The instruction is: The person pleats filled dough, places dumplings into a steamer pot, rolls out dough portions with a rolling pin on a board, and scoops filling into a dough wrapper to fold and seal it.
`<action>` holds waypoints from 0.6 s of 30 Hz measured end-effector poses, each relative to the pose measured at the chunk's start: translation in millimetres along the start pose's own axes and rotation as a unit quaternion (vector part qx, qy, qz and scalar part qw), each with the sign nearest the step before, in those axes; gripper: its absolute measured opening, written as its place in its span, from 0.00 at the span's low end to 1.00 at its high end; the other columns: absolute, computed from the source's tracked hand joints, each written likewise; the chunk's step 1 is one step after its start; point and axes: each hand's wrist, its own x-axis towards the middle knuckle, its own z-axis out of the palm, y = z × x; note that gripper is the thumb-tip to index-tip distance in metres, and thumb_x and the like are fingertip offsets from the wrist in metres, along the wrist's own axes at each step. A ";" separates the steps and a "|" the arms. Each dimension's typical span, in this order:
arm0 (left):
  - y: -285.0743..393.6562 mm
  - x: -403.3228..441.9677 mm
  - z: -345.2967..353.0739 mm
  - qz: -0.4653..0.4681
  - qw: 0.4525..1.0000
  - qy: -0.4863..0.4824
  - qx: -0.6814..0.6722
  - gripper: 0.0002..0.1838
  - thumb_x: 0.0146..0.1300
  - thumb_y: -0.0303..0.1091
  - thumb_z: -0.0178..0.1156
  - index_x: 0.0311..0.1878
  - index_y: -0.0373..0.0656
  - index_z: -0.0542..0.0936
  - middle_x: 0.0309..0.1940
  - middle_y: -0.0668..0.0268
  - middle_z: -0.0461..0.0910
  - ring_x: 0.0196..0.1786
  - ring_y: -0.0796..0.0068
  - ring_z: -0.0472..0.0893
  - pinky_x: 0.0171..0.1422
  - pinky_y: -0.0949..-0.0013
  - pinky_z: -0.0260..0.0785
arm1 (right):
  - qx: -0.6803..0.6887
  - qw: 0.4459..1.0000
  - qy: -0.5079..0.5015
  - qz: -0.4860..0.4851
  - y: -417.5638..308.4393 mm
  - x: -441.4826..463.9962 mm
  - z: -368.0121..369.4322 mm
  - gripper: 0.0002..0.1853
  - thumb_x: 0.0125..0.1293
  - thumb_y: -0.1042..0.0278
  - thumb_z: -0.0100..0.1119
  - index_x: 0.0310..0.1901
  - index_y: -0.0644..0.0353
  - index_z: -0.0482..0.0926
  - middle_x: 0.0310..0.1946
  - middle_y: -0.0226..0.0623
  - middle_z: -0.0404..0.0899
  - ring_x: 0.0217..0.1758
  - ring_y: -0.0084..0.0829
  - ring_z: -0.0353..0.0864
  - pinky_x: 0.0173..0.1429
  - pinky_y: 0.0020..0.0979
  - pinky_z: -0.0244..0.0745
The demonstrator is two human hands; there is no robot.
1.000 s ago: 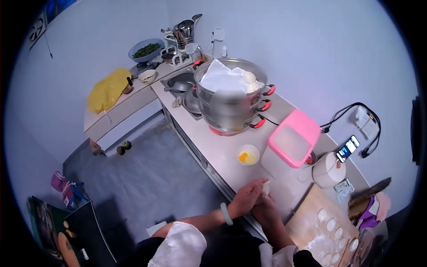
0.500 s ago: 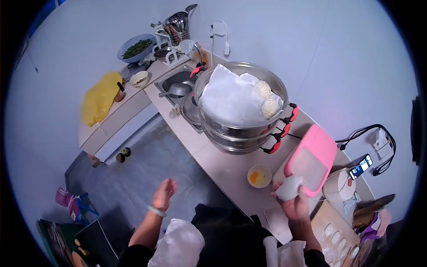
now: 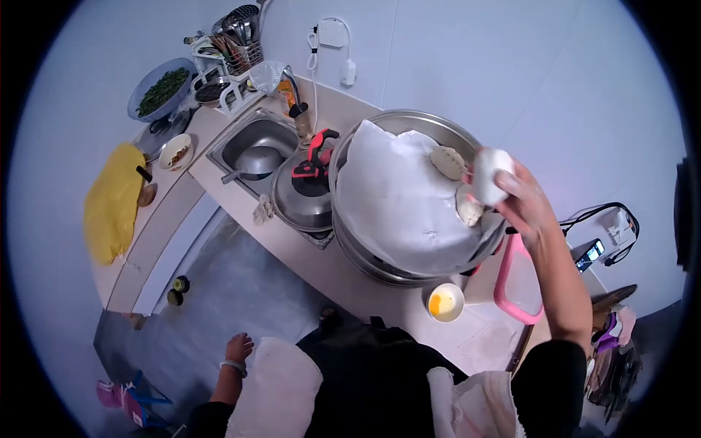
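Note:
My right hand (image 3: 527, 198) grips a smooth white dough bun (image 3: 493, 177) between thumb and fingers. It is held over the right rim of a steel steamer (image 3: 365, 255). A white cloth (image 3: 394, 193) lines the steamer. Two pleated buns lie on the cloth's right side: the upper bun (image 3: 447, 163), and the lower bun (image 3: 469, 206), partly behind my hand. Low at the left, my left hand (image 3: 238, 350) hangs over the floor with a bangle on the wrist. It holds nothing, and its fingers are loosely apart.
A small bowl with egg yolk (image 3: 445, 302) stands before the steamer, near a pink-rimmed container (image 3: 522, 281). Left of the steamer are a lidded pan (image 3: 299, 197) and a sink (image 3: 255, 135) with a ladle. A phone (image 3: 590, 255) leans by the wall sockets.
My right hand has carried the white bun from beside the pink container up over the steamer's right edge. My left hand has dropped lower. The view has shifted, bringing the steamer closer.

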 end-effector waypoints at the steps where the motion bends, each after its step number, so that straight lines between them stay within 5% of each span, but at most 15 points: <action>1: 44.9 -27.1 21.1 -0.010 1.000 0.018 -0.001 0.14 0.67 0.41 0.57 0.51 0.44 0.76 0.39 0.64 0.81 0.38 0.71 0.82 0.34 0.71 0.72 | -0.047 0.998 -0.023 0.023 1.1 28.9 3.8 0.32 0.59 0.63 0.68 0.63 0.64 0.68 0.50 0.40 0.76 0.53 0.34 0.79 0.58 0.38 0.80; 5: 67.6 23.8 -6.9 -0.055 0.995 -0.065 -0.058 0.13 0.65 0.38 0.58 0.50 0.45 0.77 0.39 0.61 0.82 0.40 0.66 0.83 0.36 0.65 0.73 | -0.161 0.976 -0.081 0.118 32.3 129.8 0.5 0.25 0.59 0.66 0.69 0.57 0.62 0.75 0.42 0.33 0.80 0.46 0.25 0.78 0.49 0.26 0.74; 6: 43.0 53.7 -24.7 0.079 0.976 -0.127 0.160 0.14 0.65 0.38 0.58 0.51 0.44 0.77 0.40 0.60 0.82 0.41 0.63 0.83 0.38 0.62 0.74 | -0.221 0.965 -0.100 0.104 43.1 149.5 -2.4 0.24 0.59 0.65 0.69 0.56 0.62 0.75 0.43 0.33 0.80 0.47 0.26 0.78 0.50 0.27 0.73; 7: 20.3 81.6 -41.0 0.260 0.806 -0.078 0.526 0.15 0.65 0.39 0.58 0.51 0.44 0.77 0.41 0.58 0.82 0.41 0.59 0.83 0.40 0.59 0.74 | -0.280 0.948 -0.119 0.089 51.4 167.5 -5.5 0.24 0.58 0.65 0.70 0.55 0.62 0.76 0.43 0.33 0.80 0.47 0.26 0.78 0.51 0.28 0.73; 8: 1.1 106.2 -54.2 0.387 0.634 0.023 0.669 0.16 0.64 0.39 0.58 0.52 0.44 0.77 0.42 0.56 0.82 0.42 0.56 0.82 0.43 0.56 0.75 | -0.338 0.928 -0.138 0.074 56.1 180.6 -6.9 0.23 0.58 0.65 0.70 0.54 0.62 0.77 0.43 0.34 0.81 0.47 0.27 0.78 0.52 0.29 0.73; 11: -10.4 110.0 -71.2 0.405 0.684 -0.065 0.603 0.17 0.65 0.39 0.55 0.54 0.44 0.77 0.45 0.53 0.82 0.47 0.51 0.81 0.51 0.52 0.74 | -0.438 0.886 -0.136 0.069 63.1 202.1 -7.7 0.24 0.56 0.63 0.71 0.53 0.61 0.77 0.44 0.35 0.81 0.48 0.31 0.79 0.55 0.31 0.71; 14: -25.6 127.0 -84.8 0.319 0.684 -0.097 0.649 0.18 0.67 0.38 0.51 0.56 0.45 0.78 0.49 0.55 0.81 0.51 0.52 0.80 0.55 0.55 0.74 | -0.497 0.854 -0.127 0.080 73.1 212.3 -12.6 0.25 0.54 0.61 0.72 0.53 0.59 0.77 0.44 0.37 0.82 0.48 0.33 0.79 0.56 0.32 0.72; 17: -24.5 132.0 -81.5 0.185 0.811 -0.093 0.547 0.19 0.66 0.37 0.50 0.58 0.45 0.77 0.52 0.55 0.80 0.54 0.54 0.79 0.56 0.57 0.74 | -0.508 0.848 -0.119 0.090 68.4 208.8 -6.1 0.22 0.56 0.67 0.71 0.53 0.60 0.78 0.45 0.35 0.81 0.49 0.27 0.77 0.56 0.30 0.71; 18: -23.3 133.4 -80.6 0.238 0.768 -0.098 0.586 0.19 0.66 0.38 0.50 0.58 0.44 0.77 0.53 0.55 0.80 0.55 0.54 0.79 0.57 0.58 0.74 | -0.527 0.839 -0.114 0.066 70.8 208.2 -5.7 0.23 0.56 0.67 0.70 0.53 0.60 0.78 0.45 0.36 0.81 0.49 0.28 0.77 0.56 0.30 0.71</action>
